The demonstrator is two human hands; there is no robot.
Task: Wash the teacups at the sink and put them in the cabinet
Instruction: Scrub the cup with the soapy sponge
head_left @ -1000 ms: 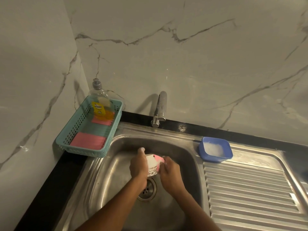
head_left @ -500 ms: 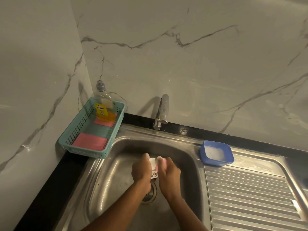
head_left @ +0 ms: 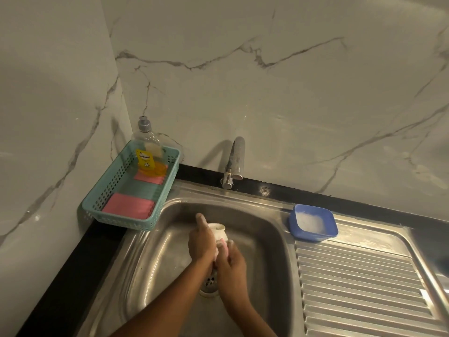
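Head view, left to right: a teal basket (head_left: pixel 121 221) sits in the corner on the black tabletop (head_left: pixel 60 276), touching the sink's (head_left: pixel 267 239) left rim. It holds two pink pads (head_left: pixel 128 206) and, at the far end, an upright soap bottle (head_left: pixel 147 147) with yellow liquid low inside. A steel tap (head_left: pixel 234 161) stands behind the basin. Over the basin, above the drain (head_left: pixel 210 283), the left hand (head_left: pixel 202 242) grips a white teacup (head_left: pixel 218 231), fingers wrapped round its side and one finger stretched up past the rim. The cup is tilted, its mouth facing away from the camera. The right hand (head_left: pixel 230 261) pinches a pink sponge (head_left: pixel 224 248) against the cup's near side; both hands touch the cup. A blue tub (head_left: pixel 313 235) with something white in it sits at the far end of the ribbed drainboard (head_left: pixel 359 288).
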